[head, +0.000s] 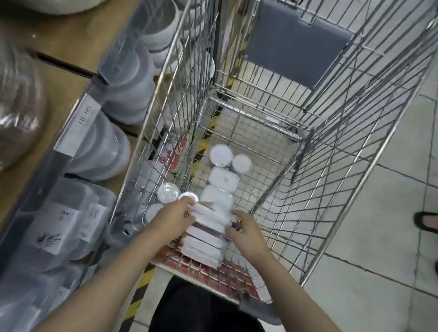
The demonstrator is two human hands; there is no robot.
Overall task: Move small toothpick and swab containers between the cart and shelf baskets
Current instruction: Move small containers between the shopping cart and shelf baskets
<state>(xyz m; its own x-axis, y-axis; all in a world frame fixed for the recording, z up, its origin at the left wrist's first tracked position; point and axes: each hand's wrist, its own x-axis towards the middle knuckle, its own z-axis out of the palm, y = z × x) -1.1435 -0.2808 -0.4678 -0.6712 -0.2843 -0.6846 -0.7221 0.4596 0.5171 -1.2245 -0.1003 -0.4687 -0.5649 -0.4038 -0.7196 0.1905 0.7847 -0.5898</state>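
**Both hands down in the cart, most containers yet to be moved**

Head view looks straight down into a wire cart [326,137], parked just beside a shelf [68,119] on the person's left. Along the cart floor runs a row of flat white packs [208,227], and both hands meet at its near-middle stretch. The left hand [174,218] has its fingers curled over the left edge of one pack, with its fingertips right beside a small round white container [188,197]; whether it touches that one too I cannot tell. The right hand [244,232] reaches the opposite edge with fingers bent, seemingly closing on the same pack (motion blur hides the exact contact, so a firm grip is my judgement only).

Further along the row stand two round white lidded tubs [230,159], touching each other, and another clear-lidded tub [168,193] sits near the cart's left wall.

As for progress, the cart holds quite a number of containers and nothing is lifted clear of it. Shelf baskets are not clearly visible; the shelf shows stacked plastic boxes [105,142] and blurred labels only. So I would judge the job early or mid-way, with this pick just being taken and the carry across to the shelf left to do.
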